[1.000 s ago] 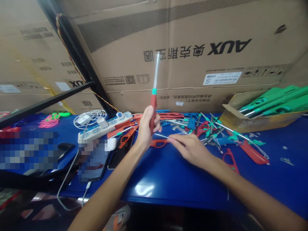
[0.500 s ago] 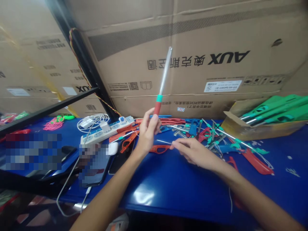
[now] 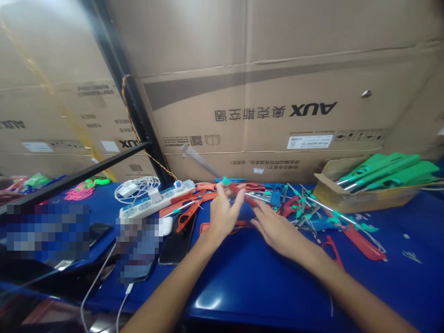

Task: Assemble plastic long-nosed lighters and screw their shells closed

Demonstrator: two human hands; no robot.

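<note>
My left hand (image 3: 222, 215) is closed round a long-nosed lighter (image 3: 234, 188) with a red handle and a teal collar. Its metal tube, smeared by motion, points up and to the left. At the handle's lower end, the curled fingers of my right hand (image 3: 275, 226) meet the lighter; their tips are partly hidden. Beneath the hands lies an orange-red handle piece (image 3: 205, 227) on the blue tabletop (image 3: 243, 282). Behind them spreads a pile of lighter parts, with metal tubes, teal collars and a red handle shell (image 3: 364, 243) at its right.
A cardboard box (image 3: 338, 189) of green lighters stands at the right. To the left are a power strip (image 3: 140, 210) with white cables, phones (image 3: 176, 240) and a black metal frame (image 3: 130, 111). Large cartons (image 3: 277, 46) form the back wall.
The lighter has tipped from nearly upright to slanting left, and its tube is lower. My right hand has moved up to the handle's end; the thin wire at its fingertips no longer shows.
</note>
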